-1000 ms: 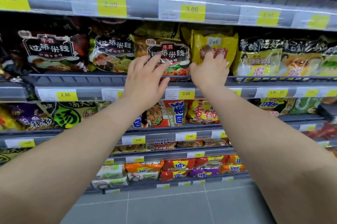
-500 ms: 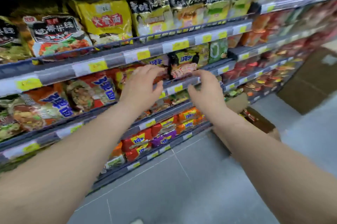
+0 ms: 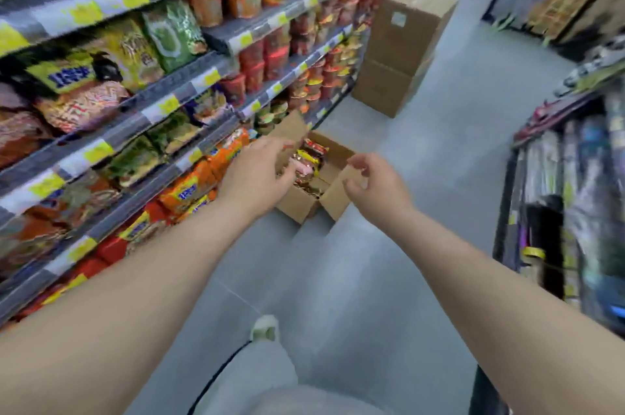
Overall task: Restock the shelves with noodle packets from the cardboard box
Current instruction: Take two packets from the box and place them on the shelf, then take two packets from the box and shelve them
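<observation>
An open cardboard box [image 3: 299,206] stands on the grey floor beside the shelves, with several red and yellow noodle packets [image 3: 309,161] inside. My left hand [image 3: 258,172] reaches out over the box's near left side, fingers relaxed and empty. My right hand [image 3: 377,186] hovers above the box's right flap, fingers loosely curled, holding nothing. The shelves [image 3: 189,76] on the left are packed with noodle packets and cups.
Two closed cardboard boxes [image 3: 402,42] are stacked further down the aisle by the shelf end. A rack of goods [image 3: 575,211] lines the right side. My leg and shoe [image 3: 265,330] are on the floor below my arms.
My view has swung from the shelf down and right to the box on the floor. Both hands left the shelved packets and now reach toward the box, empty.
</observation>
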Motion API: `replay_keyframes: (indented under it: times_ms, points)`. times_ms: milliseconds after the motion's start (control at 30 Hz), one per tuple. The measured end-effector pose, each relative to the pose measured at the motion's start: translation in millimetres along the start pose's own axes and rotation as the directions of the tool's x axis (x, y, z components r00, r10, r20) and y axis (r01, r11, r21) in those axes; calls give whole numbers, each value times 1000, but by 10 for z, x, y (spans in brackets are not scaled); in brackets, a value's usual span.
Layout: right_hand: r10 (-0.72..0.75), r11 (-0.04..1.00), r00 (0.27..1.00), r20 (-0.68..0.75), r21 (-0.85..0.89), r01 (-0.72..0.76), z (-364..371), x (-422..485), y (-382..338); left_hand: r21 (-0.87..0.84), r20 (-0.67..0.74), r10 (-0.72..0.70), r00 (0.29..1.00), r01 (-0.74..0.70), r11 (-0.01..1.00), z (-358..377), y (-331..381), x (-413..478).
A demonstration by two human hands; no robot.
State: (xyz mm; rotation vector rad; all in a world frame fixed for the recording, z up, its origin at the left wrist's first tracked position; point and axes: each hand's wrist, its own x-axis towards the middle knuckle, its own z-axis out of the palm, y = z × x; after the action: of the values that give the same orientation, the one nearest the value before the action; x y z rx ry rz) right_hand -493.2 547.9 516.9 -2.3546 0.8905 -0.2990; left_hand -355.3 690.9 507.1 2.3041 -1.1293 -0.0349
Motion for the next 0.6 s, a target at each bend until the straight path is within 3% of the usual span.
replay_keyframes:
  times_ms: [167,367,600]
  points:
    - [44,999,999,-22,-6,-44,-134,697,547,-50,104,70,992,-66,997,568,198,874]
    - [138,989,990,9,-49,-138,-375,1744,915,-136,171,54,984,-30,990,1026,203,2048]
    - [191,981,982,10,20,-191,-710,2914,1273,-182,278,48,959,4,983,1444,344,3325]
